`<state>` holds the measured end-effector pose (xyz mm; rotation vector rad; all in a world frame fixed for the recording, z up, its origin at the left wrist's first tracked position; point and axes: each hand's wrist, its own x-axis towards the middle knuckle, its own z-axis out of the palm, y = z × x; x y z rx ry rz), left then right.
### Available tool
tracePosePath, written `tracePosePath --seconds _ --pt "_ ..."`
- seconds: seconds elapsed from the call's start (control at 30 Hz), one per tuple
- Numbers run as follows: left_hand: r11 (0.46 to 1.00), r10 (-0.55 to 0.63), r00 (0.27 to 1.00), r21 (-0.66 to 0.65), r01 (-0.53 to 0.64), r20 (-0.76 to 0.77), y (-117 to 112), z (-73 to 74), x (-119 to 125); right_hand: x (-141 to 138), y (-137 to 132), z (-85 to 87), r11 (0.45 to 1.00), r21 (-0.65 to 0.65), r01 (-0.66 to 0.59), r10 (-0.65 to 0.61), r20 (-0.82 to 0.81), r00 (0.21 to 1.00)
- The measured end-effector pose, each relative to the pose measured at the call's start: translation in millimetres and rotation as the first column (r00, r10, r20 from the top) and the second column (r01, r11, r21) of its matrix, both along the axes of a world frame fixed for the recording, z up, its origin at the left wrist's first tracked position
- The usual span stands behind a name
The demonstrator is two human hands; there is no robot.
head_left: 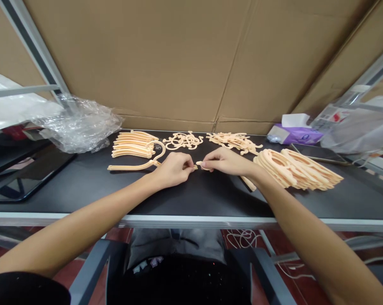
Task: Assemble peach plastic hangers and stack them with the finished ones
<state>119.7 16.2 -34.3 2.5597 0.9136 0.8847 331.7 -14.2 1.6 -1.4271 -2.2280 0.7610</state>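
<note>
Peach plastic pieces (pixel 205 167) in the pinch of left hand (pixel 175 169) and right hand (pixel 223 161), face to face over the table (pixel 191 201)

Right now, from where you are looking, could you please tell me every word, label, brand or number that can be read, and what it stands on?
No text can be read with certainty.
Purple tissue pack: a small mark on its front, too blurred to read.
Plastic bag at the right: red and pale print, too blurred to read.
Hanger parts: no lettering visible.
</note>
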Motion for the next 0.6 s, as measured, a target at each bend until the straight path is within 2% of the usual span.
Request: tracePosePath --seconds 0.23,0.43,0.6 --pt "0.994 -0.012 1.000 -0.106 0.014 0.019 0.6 4.1 -1.4 -6.4 -1.9 -2.2 1.000 -0.020 0.024 -0.025 -0.055 0.998" --pt "0.991 -0.033 0.999 -0.128 0.037 0.029 1.6 4.9 -1.6 -4.3 0.8 -4.8 0.998 -0.060 0.032 -0.037 -0.095 0.995" --pt "0.992 -0.041 0.999 -0.119 0.042 0.008 1.6 4.6 -1.8 -2.6 2.7 -6.6 0.999 -0.050 0.018 -0.020 -0.043 0.999"
